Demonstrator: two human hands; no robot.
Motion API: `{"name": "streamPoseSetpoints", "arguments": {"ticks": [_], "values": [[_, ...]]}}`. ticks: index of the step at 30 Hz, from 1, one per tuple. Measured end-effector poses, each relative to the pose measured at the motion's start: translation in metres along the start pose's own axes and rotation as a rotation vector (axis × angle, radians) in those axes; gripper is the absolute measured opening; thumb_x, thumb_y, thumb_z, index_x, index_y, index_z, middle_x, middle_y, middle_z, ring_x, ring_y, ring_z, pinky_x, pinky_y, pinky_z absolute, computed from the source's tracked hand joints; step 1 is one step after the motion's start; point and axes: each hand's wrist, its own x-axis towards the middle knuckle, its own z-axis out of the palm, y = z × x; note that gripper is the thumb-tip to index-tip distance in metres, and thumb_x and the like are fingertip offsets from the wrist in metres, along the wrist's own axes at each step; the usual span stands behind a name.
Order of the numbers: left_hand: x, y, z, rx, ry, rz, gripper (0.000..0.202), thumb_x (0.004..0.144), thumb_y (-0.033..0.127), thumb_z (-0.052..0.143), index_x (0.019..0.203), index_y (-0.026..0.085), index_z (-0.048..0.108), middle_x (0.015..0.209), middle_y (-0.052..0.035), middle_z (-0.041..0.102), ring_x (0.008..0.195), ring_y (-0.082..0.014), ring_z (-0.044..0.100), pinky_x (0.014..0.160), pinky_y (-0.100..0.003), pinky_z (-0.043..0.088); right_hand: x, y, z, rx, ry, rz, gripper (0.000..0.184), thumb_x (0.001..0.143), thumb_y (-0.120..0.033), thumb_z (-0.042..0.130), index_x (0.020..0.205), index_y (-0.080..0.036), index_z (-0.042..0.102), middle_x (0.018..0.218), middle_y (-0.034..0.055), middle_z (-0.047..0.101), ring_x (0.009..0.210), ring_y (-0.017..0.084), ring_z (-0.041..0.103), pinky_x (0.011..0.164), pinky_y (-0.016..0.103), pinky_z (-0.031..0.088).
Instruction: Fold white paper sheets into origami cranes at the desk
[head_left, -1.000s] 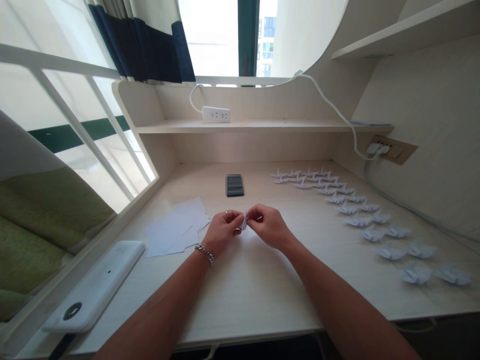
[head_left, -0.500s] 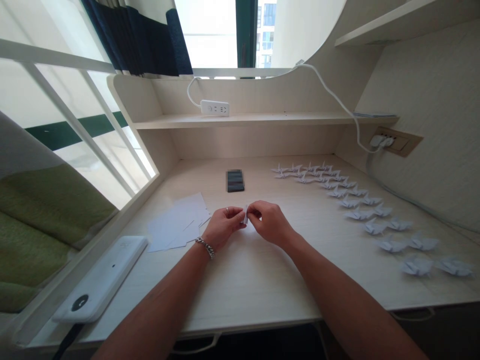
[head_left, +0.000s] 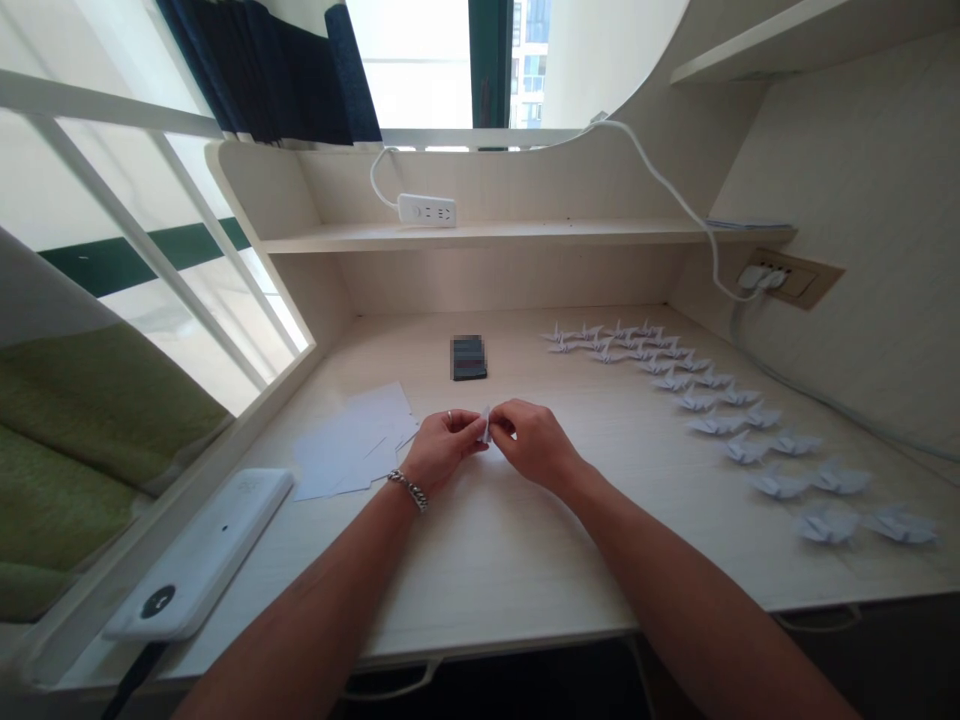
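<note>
Over the middle of the desk, a small folded white paper [head_left: 485, 427] is pinched between my two hands. My left hand [head_left: 444, 445], wearing a ring and a chain bracelet, is closed on its left side with thumb and fingertips. From the right, my right hand [head_left: 534, 437] pinches the same paper with closed fingers. The paper's finer folds are too small to make out. Left of my left hand lie loose white paper sheets [head_left: 345, 445], overlapping one another. Several folded paper cranes [head_left: 697, 400] stand in rows along the right side.
Beyond my hands lies a dark rectangular object [head_left: 469, 358], blurred over. A long white device [head_left: 202, 560] with a black cable rests at the left edge. On the shelf [head_left: 510, 236] sits a white power strip [head_left: 427, 211]. A white cord [head_left: 667, 190] runs down to the wall socket [head_left: 799, 280].
Both hands still hold the folded paper, with only slight finger movement. The whole view has shifted a little; nothing else on the desk has moved.
</note>
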Motion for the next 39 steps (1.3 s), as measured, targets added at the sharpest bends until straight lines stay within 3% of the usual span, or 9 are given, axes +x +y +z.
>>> {"name": "streamPoseSetpoints", "arguments": {"ticks": [13, 21, 30, 36, 39], "values": [[-0.001, 0.004, 0.004, -0.067, 0.042, 0.015, 0.032, 0.056, 0.032, 0.086, 0.074, 0.010, 0.071, 0.076, -0.0058, 0.068, 0.069, -0.0112, 0.060, 0.072, -0.027, 0.050, -0.002, 0.005, 0.008, 0.203, 0.085, 0.058, 0.014, 0.084, -0.017, 0.056, 0.086, -0.020, 0.070, 0.085, 0.0042, 0.071, 0.075, 0.016, 0.063, 0.072, 0.026, 0.047], [-0.001, 0.002, 0.003, -0.041, 0.033, 0.028, 0.033, 0.057, 0.034, 0.085, 0.073, 0.010, 0.069, 0.074, -0.0043, 0.067, 0.069, -0.0104, 0.060, 0.072, -0.026, 0.050, -0.001, 0.005, 0.008, 0.193, 0.107, 0.058, 0.013, 0.082, -0.016, 0.058, 0.083, -0.019, 0.070, 0.085, 0.0045, 0.071, 0.077, 0.016, 0.063, 0.072, 0.026, 0.048], [0.005, -0.007, 0.002, 0.019, 0.051, 0.143, 0.034, 0.064, 0.040, 0.080, 0.075, 0.011, 0.068, 0.074, -0.0044, 0.067, 0.071, -0.0117, 0.061, 0.074, -0.027, 0.052, 0.000, -0.002, 0.009, 0.172, 0.113, 0.244, 0.010, 0.079, -0.023, 0.061, 0.073, -0.019, 0.067, 0.073, 0.0029, 0.069, 0.067, 0.016, 0.061, 0.065, 0.027, 0.045], [0.006, -0.010, 0.001, 0.028, 0.051, 0.185, 0.033, 0.064, 0.040, 0.080, 0.076, 0.012, 0.068, 0.074, -0.0032, 0.067, 0.072, -0.0123, 0.061, 0.078, -0.030, 0.052, 0.003, 0.002, 0.011, 0.408, 0.051, 0.411, 0.013, 0.077, -0.028, 0.062, 0.072, -0.017, 0.066, 0.070, 0.0034, 0.070, 0.064, 0.015, 0.062, 0.062, 0.027, 0.046], [0.007, -0.010, 0.001, 0.041, 0.046, 0.183, 0.033, 0.065, 0.040, 0.079, 0.077, 0.011, 0.067, 0.074, -0.0033, 0.067, 0.072, -0.0123, 0.061, 0.078, -0.029, 0.052, 0.003, 0.002, 0.013, 0.443, 0.039, 0.410, 0.012, 0.077, -0.027, 0.061, 0.072, -0.017, 0.065, 0.071, 0.0034, 0.069, 0.065, 0.015, 0.062, 0.062, 0.026, 0.047]]}}
